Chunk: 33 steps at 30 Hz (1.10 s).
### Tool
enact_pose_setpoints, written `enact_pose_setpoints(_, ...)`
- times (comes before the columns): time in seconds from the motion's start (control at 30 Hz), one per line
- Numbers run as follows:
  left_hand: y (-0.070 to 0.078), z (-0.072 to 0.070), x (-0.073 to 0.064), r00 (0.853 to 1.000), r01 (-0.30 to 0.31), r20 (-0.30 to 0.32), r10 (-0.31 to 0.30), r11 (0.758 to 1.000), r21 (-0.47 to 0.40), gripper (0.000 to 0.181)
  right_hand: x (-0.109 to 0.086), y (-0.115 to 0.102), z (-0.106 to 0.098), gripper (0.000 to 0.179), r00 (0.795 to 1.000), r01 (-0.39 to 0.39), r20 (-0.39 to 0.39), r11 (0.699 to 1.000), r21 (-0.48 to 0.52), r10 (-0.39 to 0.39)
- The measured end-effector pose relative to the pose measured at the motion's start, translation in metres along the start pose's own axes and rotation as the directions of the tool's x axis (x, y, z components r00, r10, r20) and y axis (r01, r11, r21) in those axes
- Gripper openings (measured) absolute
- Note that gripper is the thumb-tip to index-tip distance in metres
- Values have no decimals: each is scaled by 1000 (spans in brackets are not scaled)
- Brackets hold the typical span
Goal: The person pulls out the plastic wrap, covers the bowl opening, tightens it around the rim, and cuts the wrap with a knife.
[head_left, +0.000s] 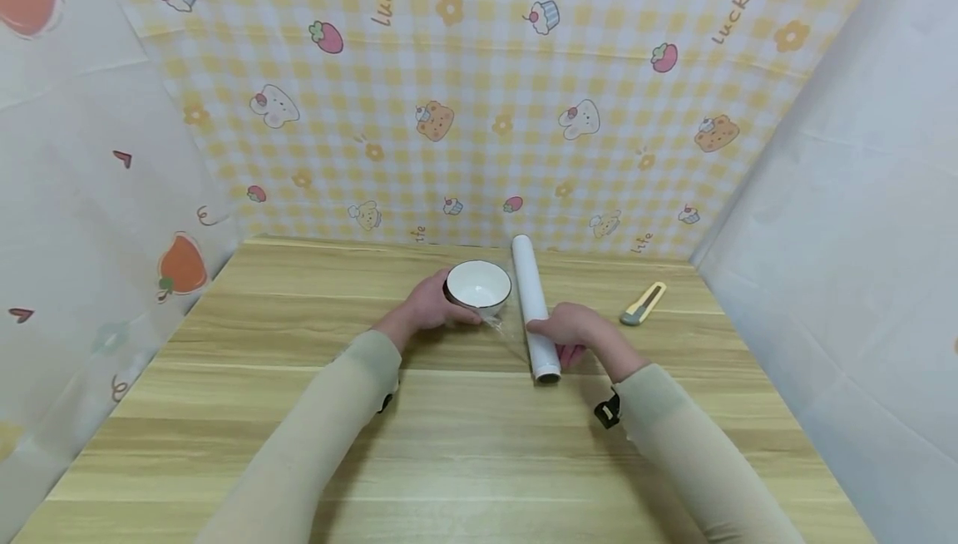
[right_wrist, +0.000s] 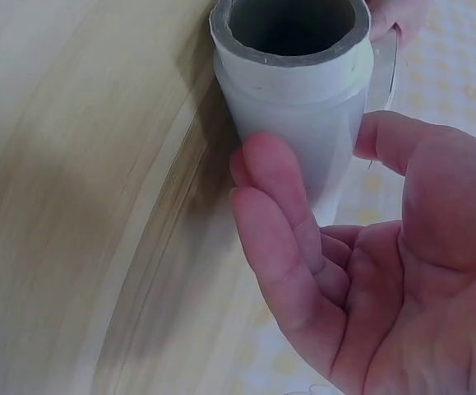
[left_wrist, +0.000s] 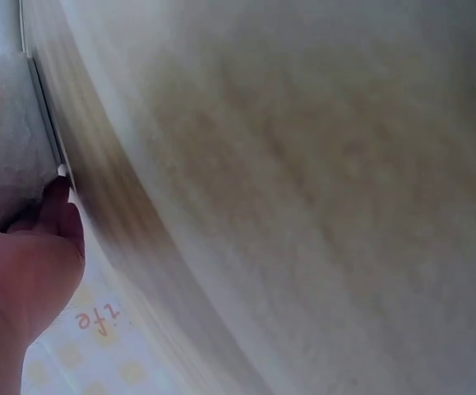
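A white bowl [head_left: 479,284] with a dark rim stands upright near the back of the table, and my left hand [head_left: 434,303] grips its left side, thumb along the front. In the left wrist view, that hand [left_wrist: 32,255] curls about the bowl's wall [left_wrist: 11,140]. Right of the bowl lies a roll of cling film [head_left: 533,303], pointing away from me. My right hand [head_left: 572,328] holds its near part, thumb on top and fingers at the right side. The right wrist view shows the hollow core end of the roll [right_wrist: 295,90] beside the curved fingers. Clear film [head_left: 503,323] stretches between roll and bowl.
A yellow and grey box cutter [head_left: 642,304] lies on the wooden table [head_left: 449,452], right of the roll. Behind the table's back edge hangs a yellow checked cloth [head_left: 479,153]. White cloth walls [head_left: 838,220] stand at both sides.
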<state>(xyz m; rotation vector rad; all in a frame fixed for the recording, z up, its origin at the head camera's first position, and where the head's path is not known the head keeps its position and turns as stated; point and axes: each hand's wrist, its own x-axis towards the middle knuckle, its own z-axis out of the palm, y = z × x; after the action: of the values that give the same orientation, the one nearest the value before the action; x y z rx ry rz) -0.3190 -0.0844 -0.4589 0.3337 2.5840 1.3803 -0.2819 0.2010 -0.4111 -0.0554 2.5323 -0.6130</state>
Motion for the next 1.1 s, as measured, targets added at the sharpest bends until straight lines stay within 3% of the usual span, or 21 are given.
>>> enact_pose_setpoints(0.4, 2, 2, -3, 1000, -7, -7, 7, 1000, 0, 98, -4, 0, -3, 53, 1000, -1, 27, 1000, 28, 0)
enact_pose_setpoints(0.47, 3, 1, -4, 1000, -6, -5, 6, 1000, -4, 99, -6, -3, -5, 60, 1000, -12, -5, 1000, -28, 12)
enact_pose_setpoints(0.53, 3, 0, -5, 1000, -7, -3, 7, 1000, -2, 98, -8, -6, -9, 61, 996, 5, -93, 994, -108, -15)
enact_pose_setpoints(0.6, 4, -1, -5, 1000, -4, -2, 4, 1000, -5, 98, -6, -9, -11, 59, 972, 77, -201, 976, -204, -119)
enact_pose_setpoints(0.67, 4, -1, -6, 1000, -2, 1, 2, 1000, -6, 97, -2, -10, -12, 49, 923, 184, -280, 942, -280, -264)
enact_pose_setpoints(0.73, 5, -1, -6, 1000, 0, 2, 0, 1000, -8, 97, 5, -11, -11, 45, 865, 308, -289, 888, -340, -411)
enact_pose_setpoints(0.77, 5, -1, -6, 1000, 1, 3, -1, 1000, -11, 96, 8, -10, -9, 47, 843, 354, -274, 860, -368, -464)
enact_pose_setpoints(0.8, 5, -1, -6, 1000, 1, 5, -1, 1000, -10, 96, 11, -10, -8, 47, 834, 380, -252, 842, -382, -491)
enact_pose_setpoints(0.9, 6, -2, -6, 1000, 4, 11, -4, 1000, -9, 97, 16, -7, -3, 47, 839, 391, -198, 815, -428, -507)
enact_pose_setpoints(1.0, 6, -2, -6, 1000, 2, 17, -2, 1000, 0, 98, 15, -3, 0, 48, 866, 353, -184, 829, -433, -465)
enact_pose_setpoints(1.1, 6, -4, -4, 1000, -4, 12, 4, 1000, 15, 98, 13, 0, 0, 49, 876, 319, -208, 847, -426, -435)
